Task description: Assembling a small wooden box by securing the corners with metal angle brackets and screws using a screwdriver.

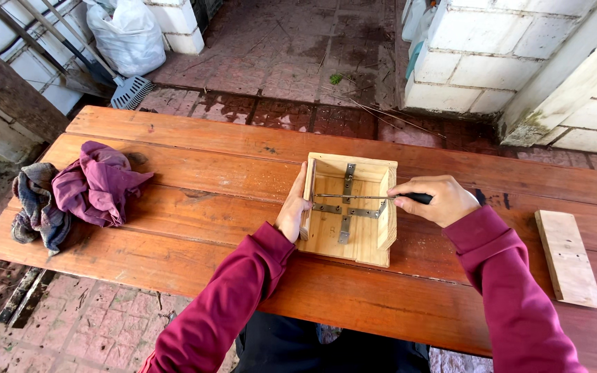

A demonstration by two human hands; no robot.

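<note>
**Screwdriver in the box, other hand bracing**

Your right hand (442,200) is clenched around the dark handle of a screwdriver (364,197), whose thin shaft runs level to your left across the open top of a small wooden box (349,209). Its tip sits near the box's left wall, over the metal brackets (346,205) that lie crossed on the box floor. Your left hand (294,207) lies flat against the outside of that left wall, fingers stretched along the wood and the thumb at the rim; it presses rather than wraps, so it is not closed on anything.

You have the box near the middle of the surface (202,186), a reddish plank top, straight ahead of you. Well off to your left a purple cloth (98,183) is heaped against a checked grey one (34,204). To your right a loose pale board (566,257) lies flat, apart from the box. Beyond the far edge you can see wet brick paving and white block walls.
</note>
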